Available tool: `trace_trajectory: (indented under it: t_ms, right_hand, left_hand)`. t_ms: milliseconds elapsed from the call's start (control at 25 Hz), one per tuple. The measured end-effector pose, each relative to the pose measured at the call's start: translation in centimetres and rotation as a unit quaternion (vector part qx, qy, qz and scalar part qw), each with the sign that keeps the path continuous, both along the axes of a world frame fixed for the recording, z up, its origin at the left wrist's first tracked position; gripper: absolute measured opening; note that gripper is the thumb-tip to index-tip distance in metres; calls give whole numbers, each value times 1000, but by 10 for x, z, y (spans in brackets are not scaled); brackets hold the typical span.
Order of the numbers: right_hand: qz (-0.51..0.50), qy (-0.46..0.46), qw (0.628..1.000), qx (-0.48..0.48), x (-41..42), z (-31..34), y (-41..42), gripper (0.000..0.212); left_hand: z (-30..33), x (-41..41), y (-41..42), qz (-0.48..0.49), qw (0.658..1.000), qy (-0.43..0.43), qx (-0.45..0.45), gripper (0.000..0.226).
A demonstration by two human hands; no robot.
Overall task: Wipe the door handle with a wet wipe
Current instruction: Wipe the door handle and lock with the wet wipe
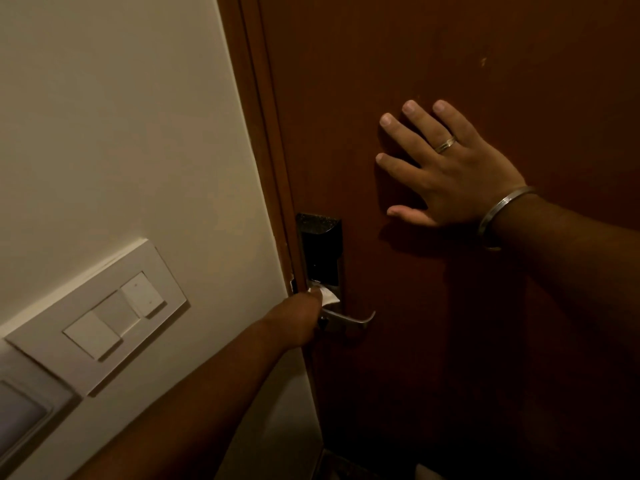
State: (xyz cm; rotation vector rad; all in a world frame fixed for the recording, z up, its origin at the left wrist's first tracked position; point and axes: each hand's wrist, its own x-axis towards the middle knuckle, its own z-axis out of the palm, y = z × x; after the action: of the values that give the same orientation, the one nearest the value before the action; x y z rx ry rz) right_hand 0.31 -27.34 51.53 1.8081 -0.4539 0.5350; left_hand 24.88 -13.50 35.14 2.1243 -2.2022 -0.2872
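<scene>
Dim light falls over the dark reddish-brown wooden door that fills the right of our view, its frame running down beside a cream painted wall. On that wall, low and to the left, sits a white rectangular switch plate with several flat rockers.

Our left hand reaches in from the lower left, closed around a small white wet wipe. We press the wipe against the base of the silver metal lever door handle, right where it meets the black and chrome lock plate at the door's left edge. Only a crumpled corner of the wipe shows above our fingers. The handle's long axis lies roughly level, and its free end points right, away from the frame, finishing in a slight upward curl.

Our right hand lies flat on the door above and to the right of the lock, fingers spread and holding nothing, palm against the wood. It wears a ring, and a plain metal bangle circles the wrist.
</scene>
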Motion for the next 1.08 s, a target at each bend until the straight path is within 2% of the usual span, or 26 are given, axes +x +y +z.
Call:
trace_trajectory:
  t_ms: [40,200,400,480,600,760,840,880,960,1000,1080]
  right_hand:
    - [-1,-2,1000,2,1,1,1,81]
    - [-2,0,1000,-3,1,-2,0,81]
    - [-11,4,1000,-3,2,-1,2,81]
    - [-8,6,1000,-5,2,-2,1,81]
    - [-10,2,1000,1,0,0,1,81]
    - [-13,7,1000,-5,2,-1,2,82]
    - [-12,7,1000,-9,1,-1,1,81]
    - [-14,5,1000,-11,0,-1,1,82]
    - [-17,5,1000,-5,0,0,1,82]
    - [-17,6,1000,1,1,-1,2,82]
    - [-19,5,1000,4,2,-3,3,82]
  left_hand:
    - [2,1,-1,3,1000,12,-5,56]
    - [-10,12,17,-42,999,-2,-1,80]
    - [-4,8,1,-15,999,42,-14,71]
    - [-10,16,11,-46,999,18,-20,79]
    - [-13,23,17,-81,996,-13,-42,77]
    - [-10,21,4,-41,998,27,-49,66]
    - [-11,21,9,-66,994,-11,-90,52]
    - [-13,18,13,-98,984,-59,-137,48]
    - [-21,11,20,-133,962,-166,-172,55]
    - [-25,6,21,-124,956,-191,-183,60]
    - [-30,2,20,-100,959,-184,-190,62]
